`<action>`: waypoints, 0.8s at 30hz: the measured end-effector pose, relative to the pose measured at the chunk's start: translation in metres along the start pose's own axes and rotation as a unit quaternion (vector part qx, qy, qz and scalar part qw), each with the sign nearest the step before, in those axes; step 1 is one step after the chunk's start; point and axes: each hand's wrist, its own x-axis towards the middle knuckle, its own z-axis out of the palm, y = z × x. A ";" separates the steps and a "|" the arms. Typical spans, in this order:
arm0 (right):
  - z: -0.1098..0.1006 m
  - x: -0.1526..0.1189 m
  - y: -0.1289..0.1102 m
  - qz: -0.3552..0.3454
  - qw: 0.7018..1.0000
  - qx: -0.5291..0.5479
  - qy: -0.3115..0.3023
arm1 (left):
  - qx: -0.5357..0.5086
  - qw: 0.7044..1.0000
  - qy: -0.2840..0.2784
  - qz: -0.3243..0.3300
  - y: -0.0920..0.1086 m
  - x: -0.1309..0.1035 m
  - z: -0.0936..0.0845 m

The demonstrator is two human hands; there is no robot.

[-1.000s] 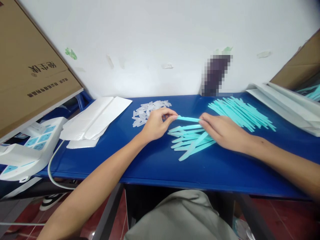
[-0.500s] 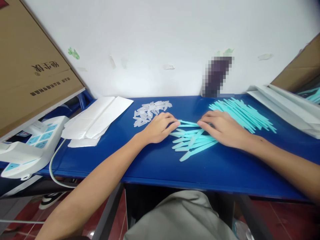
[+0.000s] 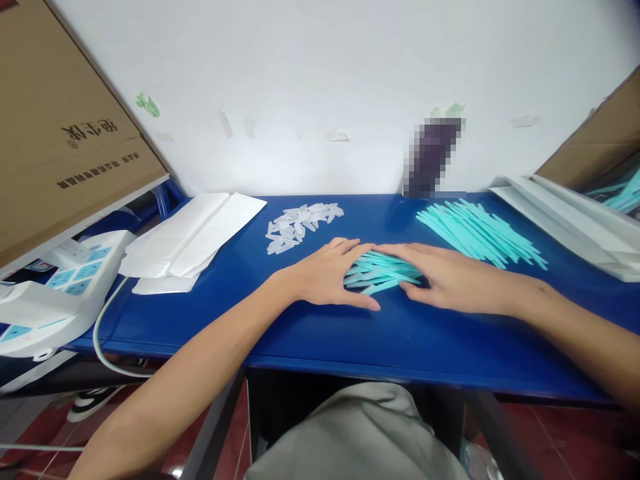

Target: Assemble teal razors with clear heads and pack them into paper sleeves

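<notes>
A loose heap of slim turquoise sticks (image 3: 383, 270) lies on the blue table between my hands; some have paler, blade-like ends. My left hand (image 3: 333, 270) cups the heap's left side, thumb spread wide towards the table's front edge. From the right, my right hand (image 3: 425, 273) curves round the same heap, its fingers along the back and its thumb at the front. Both hands have their fingers apart and touch or nearly touch the sticks. Part of the heap is hidden under the fingers. Behind my right hand lies a larger pile of turquoise sticks (image 3: 480, 230).
Small translucent white pieces (image 3: 300, 225) are heaped at the back. White sheets or bags (image 3: 195, 233) and a power strip (image 3: 75, 287) lie left, below a cardboard box (image 3: 75, 100). Pale folded packaging (image 3: 565, 220) rests at right. A white wall (image 3: 300, 80) stands behind the table.
My fingers were closed at the ends of sticks behind the spread heap. Now both hands have opened around it, and the sticks lie closer together.
</notes>
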 end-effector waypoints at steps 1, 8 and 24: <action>0.001 0.001 0.000 0.004 1.000 -0.013 0.006 | 0.003 1.000 0.007 0.003 0.001 0.001 0.002; 0.017 0.008 0.007 -0.014 0.991 -0.126 0.052 | 0.002 0.996 0.072 0.051 0.006 0.015 0.013; 0.003 0.066 -0.027 0.074 0.995 -0.057 -0.025 | -0.091 0.975 0.202 0.035 -0.003 0.009 -0.004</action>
